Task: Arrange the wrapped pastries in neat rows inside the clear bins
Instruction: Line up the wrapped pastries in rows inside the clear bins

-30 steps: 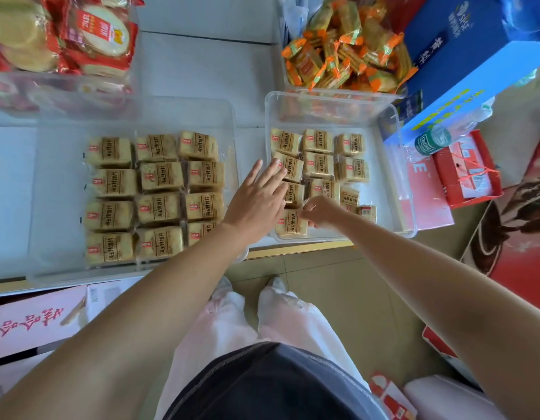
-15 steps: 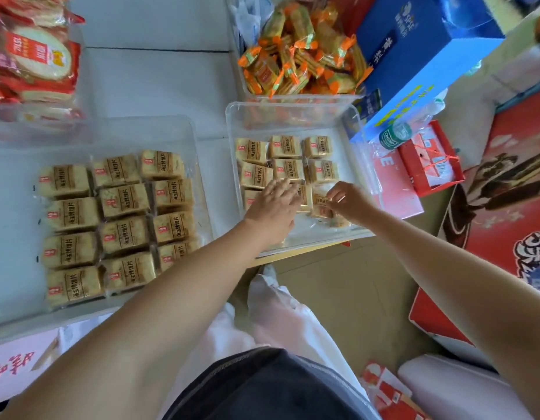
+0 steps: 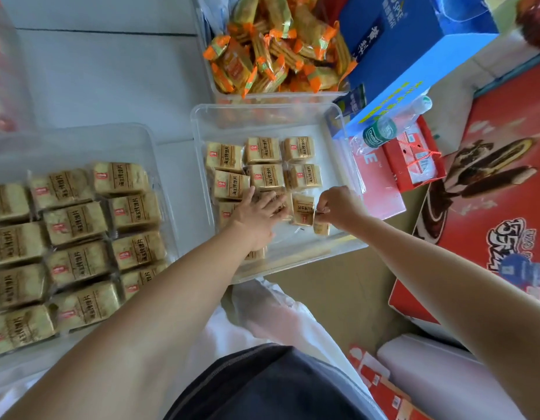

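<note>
Pinching one pastry [image 3: 321, 225] between thumb and curled fingers, the right hand [image 3: 338, 206] holds it near the front right of the right bin [image 3: 264, 108]. The pastry is tilted and sits just beside a neighbour [image 3: 303, 209] at the right end of the third row. Whether it rests on the bin floor or is lifted cannot be told.

The left hand [image 3: 258, 216] lies palm down with fingers straight and slightly spread. It presses flat on the middle of the third row and grips nothing.

In the right bin, the back row [image 3: 262, 150] has three pastries and the second row [image 3: 267, 175] has three, aligned with labels up. The third row is partly covered by the left hand. One more pastry [image 3: 256, 254] shows under the left wrist, near the front wall.

In the left bin [image 3: 81, 130], pastries [image 3: 78, 222] are packed touching in three columns. The leftmost column is cut by the frame edge.

A back bin [image 3: 208, 71] stands directly behind the right bin, heaped with loose orange-wrapped snacks [image 3: 271, 56]. A blue box [image 3: 414, 56] stands to the right of that bin. A water bottle [image 3: 383, 131] lies at the box's lower edge, above a red box [image 3: 414, 159]. A large red carton [image 3: 489, 192] lies further right. The bins stand on a white table [image 3: 96, 71].
</note>
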The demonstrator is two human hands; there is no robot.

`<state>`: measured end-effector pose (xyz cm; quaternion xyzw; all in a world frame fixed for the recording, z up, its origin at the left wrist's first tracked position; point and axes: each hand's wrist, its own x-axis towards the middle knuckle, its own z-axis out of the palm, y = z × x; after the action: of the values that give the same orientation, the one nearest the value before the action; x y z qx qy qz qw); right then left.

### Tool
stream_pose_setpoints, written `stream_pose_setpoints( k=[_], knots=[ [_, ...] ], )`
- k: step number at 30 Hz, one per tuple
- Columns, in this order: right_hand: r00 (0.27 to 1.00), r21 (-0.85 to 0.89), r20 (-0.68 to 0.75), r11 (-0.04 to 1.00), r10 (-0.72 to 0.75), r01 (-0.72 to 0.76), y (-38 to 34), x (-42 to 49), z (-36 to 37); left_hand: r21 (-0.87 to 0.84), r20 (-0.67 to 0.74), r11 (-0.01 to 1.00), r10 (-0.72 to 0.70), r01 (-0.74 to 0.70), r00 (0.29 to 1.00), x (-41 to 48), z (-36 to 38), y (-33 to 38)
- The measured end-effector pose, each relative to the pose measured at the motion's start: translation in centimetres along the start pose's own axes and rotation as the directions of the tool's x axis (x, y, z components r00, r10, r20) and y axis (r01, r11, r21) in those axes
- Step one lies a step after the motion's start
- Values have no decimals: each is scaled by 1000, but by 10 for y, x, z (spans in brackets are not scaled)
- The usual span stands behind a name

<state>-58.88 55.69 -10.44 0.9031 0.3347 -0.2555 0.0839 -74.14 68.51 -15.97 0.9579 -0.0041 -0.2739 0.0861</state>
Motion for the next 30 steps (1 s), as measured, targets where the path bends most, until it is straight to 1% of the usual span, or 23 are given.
stream_pose_setpoints(
  k=[2,4,5,6,7,9,10,11,14,17,20,22,25,27,30],
  knots=[
    [997,102,-67,995,29,-22,-1,1,-11,-52,-44,998,34,-36,998,0,-7,-3],
    [993,166,-111,986,43,-24,-2,2,-20,-165,-196,983,51,-84,979,-3,-16,-4],
    [992,188,-113,982,51,-29,-3,3,-24,-262,-286,959,26,-104,958,-6,-22,-3],
    [992,211,-106,977,61,-37,-5,4,-28,-374,-356,919,-21,-122,934,-8,-26,-2],
    [993,251,-92,967,80,-55,-6,4,-30,-489,-396,861,-71,-144,915,-10,-31,0],
    [989,383,-59,918,135,-102,-10,2,-34,-683,-409,705,-150,-192,900,-13,-38,4],
    [986,436,-51,892,156,-119,-12,1,-35,-733,-401,650,-175,-200,899,-13,-41,6],
    [984,467,-48,875,169,-128,-14,-1,-36,-749,-402,633,-198,-196,894,-13,-44,7],
    [981,530,-54,838,188,-131,-17,-6,-38,-740,-426,655,-279,-154,861,-10,-46,11],
    [986,622,-60,778,154,-84,-13,-8,-37,-772,-405,619,-310,-141,860,-9,-47,12],
    [995,705,-66,709,81,-11,-11,-13,-35,-821,-365,555,-330,-134,871,-14,-49,8],
    [998,721,-58,692,-7,47,-9,-16,-33,-857,-329,502,-365,-113,871,-17,-49,5],
    [984,748,26,656,-177,98,-8,-23,-29,-871,-303,484,-387,-87,871,-18,-50,3],
    [977,749,39,653,-210,111,-10,-26,-27,-879,-288,469,-382,-84,878,-18,-50,2],
    [982,761,21,640,-190,108,-13,-26,-26,-900,-274,427,-403,-85,873,-20,-50,4]
  ],
)
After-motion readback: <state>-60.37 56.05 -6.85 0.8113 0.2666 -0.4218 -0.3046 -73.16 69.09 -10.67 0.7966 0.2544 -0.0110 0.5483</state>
